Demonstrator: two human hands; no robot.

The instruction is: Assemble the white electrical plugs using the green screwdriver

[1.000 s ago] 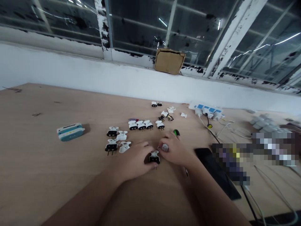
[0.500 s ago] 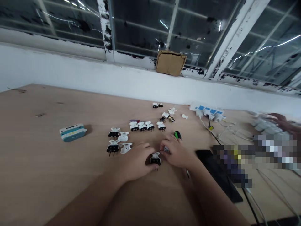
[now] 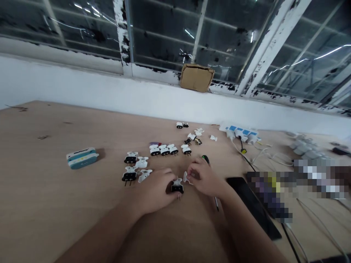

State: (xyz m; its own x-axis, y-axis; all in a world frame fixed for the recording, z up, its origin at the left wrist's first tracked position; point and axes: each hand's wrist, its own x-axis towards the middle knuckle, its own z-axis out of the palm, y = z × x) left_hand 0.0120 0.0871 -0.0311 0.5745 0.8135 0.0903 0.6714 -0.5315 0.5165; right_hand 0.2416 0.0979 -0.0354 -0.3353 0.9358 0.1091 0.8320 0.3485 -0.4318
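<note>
My left hand (image 3: 157, 190) is closed on a two-pin plug half (image 3: 177, 187), black in front with white casing behind, low over the table. Just to its right, my right hand (image 3: 204, 177) pinches a white plug cover (image 3: 186, 177), apart from the plug half. A screwdriver with a green-and-black handle (image 3: 205, 158) lies partly hidden under my right hand and wrist. Left of my left hand are two opened plugs (image 3: 131, 158) with loose white covers (image 3: 142, 162) beside them. Beyond my hands stands a row of closed white-and-black plugs (image 3: 164, 150).
Small plug parts (image 3: 199, 131) lie scattered farther back. A power strip (image 3: 239, 130) with cables stands by the wall. A black flat slab (image 3: 252, 204) lies right of my right arm. At left is a teal-and-white pack (image 3: 82, 158); a cardboard box (image 3: 196, 77) sits on the sill.
My right hand has turned slightly, and the white cover in it now shows more plainly beside the plug half. My left hand keeps its hold. The view has shifted a little.
</note>
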